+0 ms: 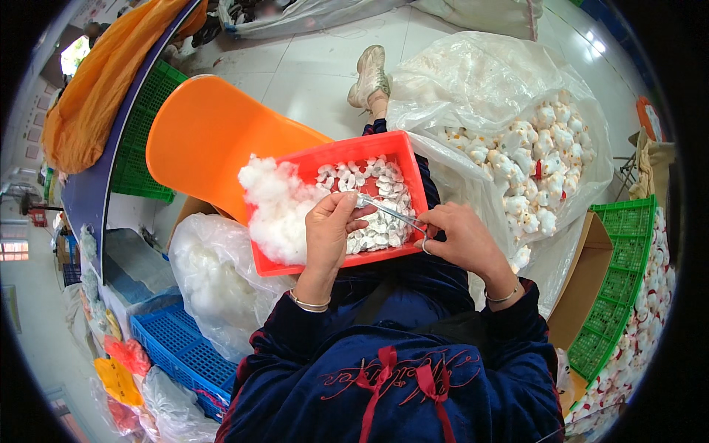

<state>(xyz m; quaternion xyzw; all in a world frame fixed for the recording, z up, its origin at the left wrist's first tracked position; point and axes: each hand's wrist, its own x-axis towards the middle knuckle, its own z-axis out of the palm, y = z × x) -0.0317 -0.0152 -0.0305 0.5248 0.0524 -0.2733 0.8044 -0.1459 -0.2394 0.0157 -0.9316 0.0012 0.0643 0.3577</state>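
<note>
Stuffing a small white toy piece over the red tray point(410, 159) on your lap.
Your left hand point(330, 225) pinched the soft, light piece; your right hand point(461, 238) closed on the stiff metal forceps point(388, 212), best held by their loops, tips at the piece.

The person wears a dark navy velvet top point(399, 369) with long sleeves edged in a thin red line at the cuffs. Red embroidered script runs across the chest, with a red ribbon bow point(402, 380) tied over it. A thin metal bangle point(309, 303) circles the left wrist, and another point(502, 297) the right. One foot shows a cream-coloured sneaker point(369, 74).
</note>
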